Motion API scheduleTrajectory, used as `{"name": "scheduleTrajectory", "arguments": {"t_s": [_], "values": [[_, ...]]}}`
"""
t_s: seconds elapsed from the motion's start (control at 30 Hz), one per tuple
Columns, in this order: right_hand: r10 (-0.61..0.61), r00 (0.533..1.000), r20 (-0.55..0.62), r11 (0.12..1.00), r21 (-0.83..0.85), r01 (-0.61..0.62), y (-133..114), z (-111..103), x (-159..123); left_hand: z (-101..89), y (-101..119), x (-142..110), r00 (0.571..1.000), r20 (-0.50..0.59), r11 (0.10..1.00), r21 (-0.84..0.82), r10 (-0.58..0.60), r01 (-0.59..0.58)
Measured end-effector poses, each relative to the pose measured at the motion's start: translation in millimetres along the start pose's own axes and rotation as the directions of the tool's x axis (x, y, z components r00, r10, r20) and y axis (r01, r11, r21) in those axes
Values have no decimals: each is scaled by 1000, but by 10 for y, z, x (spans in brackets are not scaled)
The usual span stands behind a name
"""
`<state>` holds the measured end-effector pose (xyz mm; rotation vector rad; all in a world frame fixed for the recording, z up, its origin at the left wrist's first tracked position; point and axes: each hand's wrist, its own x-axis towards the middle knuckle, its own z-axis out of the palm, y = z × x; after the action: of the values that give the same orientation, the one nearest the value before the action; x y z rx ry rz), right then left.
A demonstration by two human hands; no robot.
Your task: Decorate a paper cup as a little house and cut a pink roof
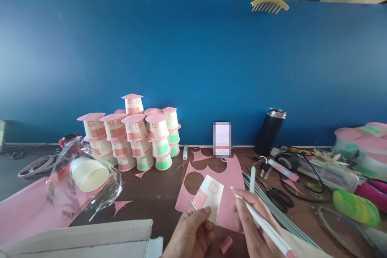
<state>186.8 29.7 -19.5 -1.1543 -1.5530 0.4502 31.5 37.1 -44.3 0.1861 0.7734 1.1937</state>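
- In the left hand, the paper cup is pinched and tilted above the pink sheet; a light grip should avoid denting it.
- Beside it, the right hand grips the marker, tip apart from the cup; short, gentle strokes would likely keep lines even.
- Near the left thumb, fresh colouring could smudge, so shift the grip carefully.

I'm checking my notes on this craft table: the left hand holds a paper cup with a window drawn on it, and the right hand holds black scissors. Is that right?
Not quite. The head view shows the right hand holding a white marker pen, not scissors. The left hand does hold a paper cup with a window drawn on it.
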Motion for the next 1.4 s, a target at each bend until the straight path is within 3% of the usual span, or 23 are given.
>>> {"name": "scheduleTrajectory", "arguments": {"t_s": [0.17,0.3,0.5,0.6,0.7,0.9,1.03,1.17,1.23,1.4], "values": [[229,972,48,960,155,-234,56,37,68,-32,-20,7,998,55,1000,-18,19,-19],[362,923,131,863,327,-384,61,144,57,-67,-31,7,988,154,999,29,29,-34],[314,925,213,808,452,-378,-42,258,-15,-39,-47,-1,960,277,990,111,52,-86],[357,898,255,780,448,-437,-95,250,-6,-47,-70,18,947,318,988,124,47,-91],[403,873,275,751,446,-487,-94,232,19,-87,-99,46,945,326,993,108,15,-53],[395,866,306,719,485,-499,-89,266,0,-109,-107,32,940,341,992,127,-24,-21],[318,922,220,815,433,-384,-43,300,-28,-85,-107,20,945,328,994,107,-20,-16],[142,990,19,979,147,-144,147,199,-30,-87,-96,29,952,307,992,125,-11,-29],[109,994,3,992,59,-109,226,98,-28,-89,-79,23,959,282,992,124,-11,-25],[-152,988,27,976,-155,154,148,-84,-42,-73,-59,2,973,231,996,87,4,-24]]}}
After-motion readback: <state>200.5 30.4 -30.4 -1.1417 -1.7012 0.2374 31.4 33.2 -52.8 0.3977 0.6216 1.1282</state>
